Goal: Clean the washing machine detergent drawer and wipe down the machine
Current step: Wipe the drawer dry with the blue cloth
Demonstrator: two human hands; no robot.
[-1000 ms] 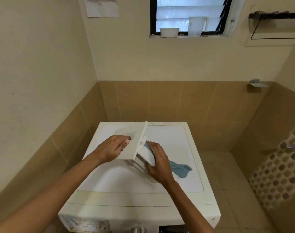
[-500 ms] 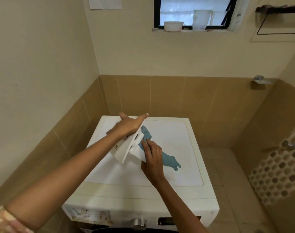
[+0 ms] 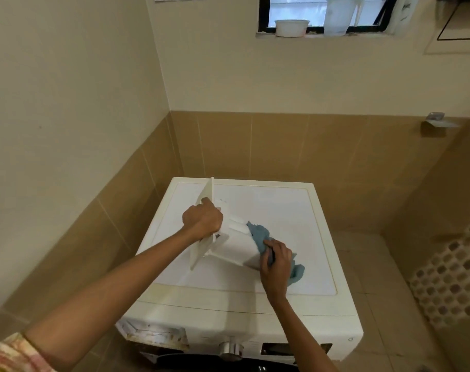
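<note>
The left hand [image 3: 203, 221] grips the detergent drawer [image 3: 236, 248] by its front panel, tilted over the washing machine [image 3: 282, 210] top, left of centre. The right hand [image 3: 275, 264] presses a bunched blue cloth [image 3: 258, 233] against the drawer's far end. Wiping too hard could twist the drawer out of that one-handed hold.

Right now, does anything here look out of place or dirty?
Yes. The drawer is out of the washing machine, held tilted over its top by the left hand while the right hand grips a cloth against it. The front panel looks brown-stained at its left end.
</note>
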